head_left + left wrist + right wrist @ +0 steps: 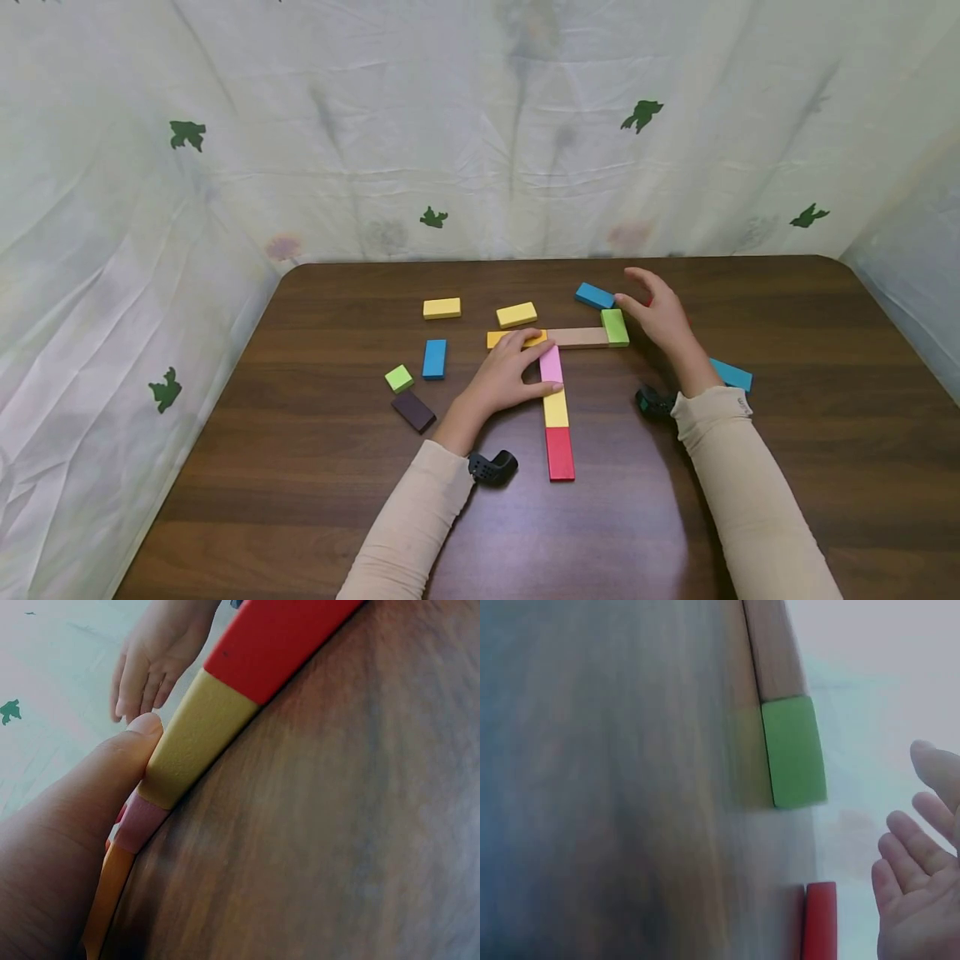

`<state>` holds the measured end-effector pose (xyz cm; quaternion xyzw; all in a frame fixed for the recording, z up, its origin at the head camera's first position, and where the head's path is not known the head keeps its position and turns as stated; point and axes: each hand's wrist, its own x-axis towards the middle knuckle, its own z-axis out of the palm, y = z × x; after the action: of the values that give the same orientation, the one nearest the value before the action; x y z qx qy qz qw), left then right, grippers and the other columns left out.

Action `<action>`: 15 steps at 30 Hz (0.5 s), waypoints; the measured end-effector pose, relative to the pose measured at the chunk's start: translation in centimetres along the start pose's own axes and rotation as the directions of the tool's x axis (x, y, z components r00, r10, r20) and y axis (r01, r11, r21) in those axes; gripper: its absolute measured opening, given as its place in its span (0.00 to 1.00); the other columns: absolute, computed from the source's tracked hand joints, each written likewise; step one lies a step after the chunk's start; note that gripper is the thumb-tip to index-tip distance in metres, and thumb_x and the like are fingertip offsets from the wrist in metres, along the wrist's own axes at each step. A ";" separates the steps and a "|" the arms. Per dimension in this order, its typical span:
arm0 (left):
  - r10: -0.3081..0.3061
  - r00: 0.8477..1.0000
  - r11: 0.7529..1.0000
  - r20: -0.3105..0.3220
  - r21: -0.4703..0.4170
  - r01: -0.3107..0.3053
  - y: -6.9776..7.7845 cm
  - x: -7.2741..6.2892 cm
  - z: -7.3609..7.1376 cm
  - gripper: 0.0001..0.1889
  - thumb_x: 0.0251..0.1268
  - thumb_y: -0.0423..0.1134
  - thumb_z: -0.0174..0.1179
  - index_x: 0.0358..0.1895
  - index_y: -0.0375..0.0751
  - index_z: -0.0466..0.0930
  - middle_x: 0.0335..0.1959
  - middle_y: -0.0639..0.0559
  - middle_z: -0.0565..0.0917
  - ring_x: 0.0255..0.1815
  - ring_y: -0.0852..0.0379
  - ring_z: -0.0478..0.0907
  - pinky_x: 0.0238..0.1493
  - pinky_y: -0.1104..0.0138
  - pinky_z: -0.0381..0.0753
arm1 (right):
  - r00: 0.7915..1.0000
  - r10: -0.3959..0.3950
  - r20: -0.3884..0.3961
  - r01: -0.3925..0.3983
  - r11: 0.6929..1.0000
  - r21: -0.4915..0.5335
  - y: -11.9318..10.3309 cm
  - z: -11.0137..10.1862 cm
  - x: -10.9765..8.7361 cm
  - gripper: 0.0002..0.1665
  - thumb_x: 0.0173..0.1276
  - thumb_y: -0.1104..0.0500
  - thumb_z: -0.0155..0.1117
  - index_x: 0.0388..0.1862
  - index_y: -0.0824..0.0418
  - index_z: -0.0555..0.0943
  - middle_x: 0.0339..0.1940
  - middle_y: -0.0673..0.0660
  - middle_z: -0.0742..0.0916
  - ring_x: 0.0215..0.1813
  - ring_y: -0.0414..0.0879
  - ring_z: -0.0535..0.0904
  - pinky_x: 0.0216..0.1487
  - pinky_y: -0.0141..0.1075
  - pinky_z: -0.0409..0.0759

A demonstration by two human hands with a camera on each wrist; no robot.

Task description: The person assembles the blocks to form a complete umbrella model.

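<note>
- Just right of centre in the head view, your left hand (pixel 501 379) rests on the joined blocks, its grip spread, thumb and fingers apart.
- Under those fingers lies the orange block (pixel 495 340); the pink block (pixel 551 364) is beside your fingertips, and your thumb touches near its join with the yellow column block (pixel 556 411).
- Below that, nearer the bottom of the frame, the red column block (pixel 560 454) ends the column.
- Across the top of the column, the beige block (pixel 577 337) continues rightward from the orange one and meets the green end block (pixel 615 328).
- Right of centre, your right hand (pixel 663 321) hovers above the tabletop (pixel 337 500), its grip apart, thumb well away from the fingers. A slanted blue block (pixel 595 295) lies by its thumb tip; whether they touch you cannot tell.
- At the bottom of the right wrist view you see a red bar (pixel 821 922), apart from the green end block.
- Beside your right wrist, another blue piece (pixel 731 375) shows partly.
- Left of your row lie two yellow loose blocks (pixel 442 309), an upright-lying blue rectangle (pixel 434 360), a small lime block (pixel 399 379) and a dark purple block (pixel 413 412).
- Behind the tabletop hangs pale cloth (pixel 465 125) with green leaf shapes (pixel 187 135).
</note>
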<state>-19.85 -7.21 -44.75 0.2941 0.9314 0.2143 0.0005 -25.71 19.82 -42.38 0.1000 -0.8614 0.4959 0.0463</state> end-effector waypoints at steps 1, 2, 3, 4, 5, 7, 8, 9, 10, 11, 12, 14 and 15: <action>0.001 1.000 1.000 -0.001 -0.001 -0.001 0.0 0.0 0.0 0.36 0.51 0.64 0.56 0.64 0.53 0.65 0.64 0.52 0.61 0.64 0.52 0.53 0.60 0.57 0.57 | 1.000 0.003 -0.005 -0.003 1.000 -0.011 0.0 -0.1 -0.2 0.35 0.63 0.51 0.58 0.66 0.61 0.62 0.65 0.61 0.65 0.66 0.55 0.56 0.60 0.52 0.57; 0.002 1.000 1.000 -0.001 0.000 -0.002 0.0 0.0 0.0 0.36 0.51 0.64 0.56 0.64 0.53 0.65 0.63 0.52 0.61 0.64 0.52 0.53 0.60 0.57 0.57 | 1.000 0.003 -0.007 -0.003 1.000 -0.019 0.0 -0.3 -0.3 0.35 0.63 0.51 0.59 0.66 0.61 0.62 0.66 0.61 0.65 0.66 0.55 0.56 0.60 0.52 0.57; 0.001 1.000 1.000 0.000 0.001 -0.001 0.0 0.0 0.0 0.36 0.51 0.64 0.56 0.64 0.53 0.65 0.64 0.52 0.61 0.64 0.52 0.53 0.60 0.57 0.57 | 1.000 0.002 -0.013 -0.002 1.000 -0.028 0.0 -0.4 -0.5 0.35 0.63 0.51 0.59 0.66 0.61 0.62 0.66 0.61 0.65 0.66 0.55 0.56 0.60 0.52 0.57; 0.000 1.000 1.000 0.001 0.001 0.000 0.0 0.0 0.0 0.36 0.51 0.64 0.56 0.64 0.53 0.65 0.64 0.52 0.61 0.64 0.52 0.53 0.60 0.57 0.57 | 1.000 0.000 -0.016 0.000 0.999 -0.039 0.0 -0.5 -0.6 0.35 0.63 0.51 0.59 0.66 0.61 0.61 0.66 0.61 0.65 0.66 0.56 0.56 0.60 0.53 0.57; -0.002 1.000 1.000 0.002 0.000 0.002 0.0 0.0 0.0 0.36 0.51 0.64 0.55 0.64 0.53 0.65 0.64 0.52 0.61 0.64 0.52 0.53 0.60 0.57 0.57 | 1.000 -0.003 -0.020 0.002 0.999 -0.050 0.0 -0.6 -0.8 0.35 0.63 0.52 0.59 0.66 0.61 0.61 0.65 0.62 0.65 0.66 0.56 0.57 0.60 0.54 0.57; -0.005 1.000 1.000 0.005 0.000 0.005 0.0 0.1 0.0 0.37 0.51 0.64 0.55 0.64 0.53 0.65 0.64 0.52 0.61 0.64 0.52 0.53 0.60 0.57 0.57 | 1.000 -0.006 -0.028 0.005 0.998 -0.068 0.1 -0.9 -1.2 0.35 0.63 0.52 0.60 0.66 0.61 0.61 0.65 0.62 0.65 0.65 0.57 0.57 0.59 0.54 0.56; -0.005 1.000 1.000 0.007 0.000 0.005 0.0 0.0 0.0 0.37 0.51 0.65 0.55 0.64 0.54 0.64 0.64 0.52 0.60 0.64 0.52 0.53 0.60 0.57 0.57 | 1.000 -0.004 -0.030 0.002 0.997 -0.077 0.2 -1.0 -1.3 0.36 0.62 0.52 0.60 0.66 0.61 0.61 0.65 0.62 0.65 0.66 0.57 0.57 0.60 0.55 0.56; -0.006 1.000 1.000 0.008 -0.001 0.007 0.0 0.0 0.0 0.37 0.51 0.65 0.55 0.65 0.54 0.64 0.64 0.52 0.60 0.64 0.52 0.53 0.60 0.57 0.57 | 0.999 -0.002 -0.033 -0.001 0.996 -0.088 0.2 -1.1 -1.5 0.36 0.62 0.52 0.60 0.67 0.61 0.61 0.65 0.62 0.65 0.65 0.57 0.57 0.60 0.55 0.56; -0.007 1.000 1.000 0.009 -0.002 0.007 0.0 0.1 0.0 0.37 0.51 0.65 0.55 0.65 0.54 0.64 0.64 0.52 0.60 0.64 0.52 0.53 0.60 0.57 0.57 | 0.999 0.001 -0.036 -0.004 0.995 -0.096 0.3 -1.2 -1.7 0.36 0.62 0.52 0.60 0.67 0.61 0.60 0.65 0.62 0.64 0.65 0.58 0.57 0.59 0.55 0.56; -0.007 1.000 1.000 0.008 -0.002 0.007 0.0 0.1 0.0 0.37 0.51 0.65 0.55 0.65 0.54 0.64 0.64 0.52 0.60 0.64 0.52 0.53 0.60 0.57 0.57 | 0.999 0.005 -0.040 -0.009 0.995 -0.100 0.3 -1.3 -1.8 0.36 0.62 0.52 0.60 0.67 0.61 0.60 0.65 0.62 0.64 0.65 0.58 0.57 0.59 0.55 0.56; -0.006 1.000 1.000 0.009 -0.002 0.006 0.0 0.1 0.1 0.37 0.51 0.65 0.55 0.65 0.54 0.64 0.64 0.52 0.61 0.64 0.52 0.53 0.60 0.57 0.57 | 0.999 0.007 -0.045 -0.012 0.995 -0.103 0.4 -1.4 -1.9 0.36 0.62 0.52 0.60 0.67 0.60 0.61 0.65 0.62 0.64 0.65 0.58 0.57 0.59 0.55 0.57; -0.005 1.000 1.000 0.007 -0.001 0.005 -0.1 0.0 0.1 0.37 0.51 0.65 0.55 0.64 0.54 0.64 0.64 0.52 0.61 0.64 0.52 0.53 0.60 0.56 0.57 | 0.998 0.010 -0.055 -0.016 0.995 -0.102 0.6 -1.6 -2.2 0.37 0.62 0.52 0.60 0.67 0.61 0.60 0.65 0.62 0.64 0.65 0.58 0.57 0.58 0.55 0.59; -0.005 1.000 1.000 0.007 -0.001 0.005 -0.1 0.1 0.1 0.37 0.51 0.65 0.55 0.64 0.54 0.64 0.64 0.52 0.61 0.64 0.52 0.53 0.60 0.56 0.57 | 0.998 0.011 -0.060 -0.017 0.995 -0.097 0.7 -1.7 -2.4 0.37 0.62 0.52 0.60 0.67 0.61 0.60 0.65 0.62 0.65 0.64 0.58 0.58 0.57 0.55 0.60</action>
<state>-19.92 -7.19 -44.86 0.2927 0.9320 0.2136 0.0043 -23.58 21.87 -42.53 0.0769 -0.8834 0.4564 0.0732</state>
